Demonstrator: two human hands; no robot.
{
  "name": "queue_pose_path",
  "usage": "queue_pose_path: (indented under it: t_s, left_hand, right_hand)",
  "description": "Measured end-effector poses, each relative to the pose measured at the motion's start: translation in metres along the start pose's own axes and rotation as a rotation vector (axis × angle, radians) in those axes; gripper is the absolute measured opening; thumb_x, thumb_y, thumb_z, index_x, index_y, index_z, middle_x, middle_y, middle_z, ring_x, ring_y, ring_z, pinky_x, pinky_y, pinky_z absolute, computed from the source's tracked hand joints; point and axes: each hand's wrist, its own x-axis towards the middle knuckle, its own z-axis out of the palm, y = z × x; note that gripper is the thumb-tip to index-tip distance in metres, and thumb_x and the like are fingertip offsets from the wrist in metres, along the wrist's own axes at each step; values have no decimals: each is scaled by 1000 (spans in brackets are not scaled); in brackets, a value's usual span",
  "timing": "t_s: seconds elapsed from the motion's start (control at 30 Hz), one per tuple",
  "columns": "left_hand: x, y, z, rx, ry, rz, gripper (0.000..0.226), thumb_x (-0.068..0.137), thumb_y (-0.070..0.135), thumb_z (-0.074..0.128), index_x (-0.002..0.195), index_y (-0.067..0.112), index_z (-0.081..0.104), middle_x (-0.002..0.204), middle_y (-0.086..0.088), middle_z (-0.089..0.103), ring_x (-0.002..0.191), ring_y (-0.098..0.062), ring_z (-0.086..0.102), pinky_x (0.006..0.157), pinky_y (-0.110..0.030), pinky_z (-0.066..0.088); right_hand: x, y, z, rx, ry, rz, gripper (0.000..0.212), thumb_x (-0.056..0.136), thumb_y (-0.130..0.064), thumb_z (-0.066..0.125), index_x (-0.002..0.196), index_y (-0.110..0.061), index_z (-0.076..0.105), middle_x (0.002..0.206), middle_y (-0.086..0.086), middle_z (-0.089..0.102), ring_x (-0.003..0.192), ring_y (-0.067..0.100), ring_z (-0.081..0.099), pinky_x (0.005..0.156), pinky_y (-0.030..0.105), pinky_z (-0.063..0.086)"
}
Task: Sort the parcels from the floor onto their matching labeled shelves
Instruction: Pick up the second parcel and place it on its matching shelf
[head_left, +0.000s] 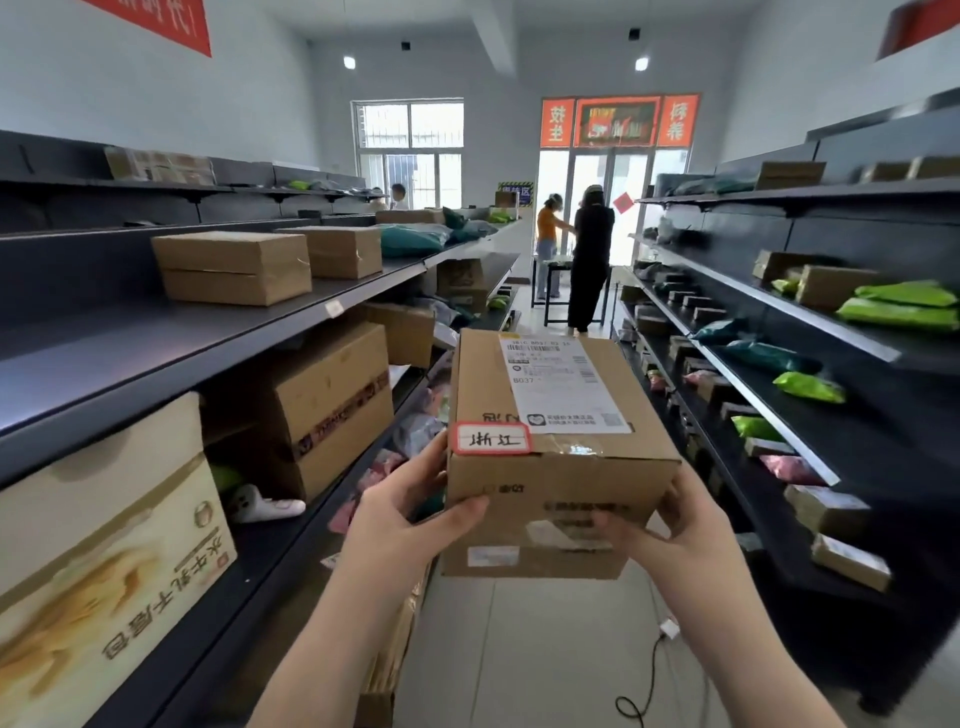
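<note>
I hold a brown cardboard parcel (556, 467) in front of me in the aisle, at about chest height. A white shipping label (561, 384) covers its top, and a red-bordered handwritten sticker (491, 439) sits at its near left corner. My left hand (410, 525) grips the parcel's left side, thumb across the front face. My right hand (675, 535) grips the right side, fingers curled onto the front. The left shelving (208, 332) carries brown boxes, and the right shelving (810, 322) carries green and teal bags and small boxes.
Two people (587, 254) stand by a small table at the far end of the aisle near the glass door. A large printed carton (104, 551) fills the near left lower shelf. A cable with a white plug (667, 631) lies on the floor to the right.
</note>
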Motion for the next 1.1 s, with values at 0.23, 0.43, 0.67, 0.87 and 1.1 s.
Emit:
queue_pose_path:
  t_s: [0.23, 0.43, 0.67, 0.87, 1.1]
  left_hand:
    - [83, -25, 8, -28, -44, 8, 52, 74, 12, 69, 105, 50, 49, 85, 33, 69, 86, 17, 61, 61, -2, 48]
    - [168, -46, 11, -62, -82, 25, 59, 74, 11, 69, 126, 31, 50, 98, 21, 71, 90, 14, 60, 62, -2, 48]
    - [257, -66, 15, -86, -183, 25, 62, 75, 8, 67, 131, 25, 48, 111, 12, 67, 98, 7, 60, 67, -5, 50]
    - [311, -79, 26, -101, -212, 13, 60, 73, 12, 69, 128, 30, 51, 108, 11, 70, 103, -1, 62, 77, -11, 53]
    - [378, -90, 55, -124, -196, -9, 58, 75, 7, 67, 128, 26, 52, 105, 9, 70, 102, -4, 62, 72, -11, 54]
  right_hand:
    - [69, 26, 4, -30, 59, 14, 59, 69, 6, 71, 115, -28, 57, 98, -17, 71, 95, 0, 63, 76, 20, 50]
    - [145, 49, 15, -44, 99, 18, 62, 69, 6, 72, 119, -27, 57, 98, -14, 71, 96, 1, 64, 67, 13, 54]
    - [214, 76, 23, -68, 176, 29, 67, 66, 3, 75, 121, -30, 56, 100, -14, 72, 101, 5, 64, 73, 18, 54]
    - [260, 90, 19, -92, 196, 64, 70, 67, 1, 75, 125, -31, 53, 104, -9, 71, 102, 5, 63, 77, 20, 53]
    - [328, 115, 5, -88, 176, 70, 63, 69, 5, 73, 118, -31, 57, 95, -12, 71, 89, -5, 64, 62, 7, 50]
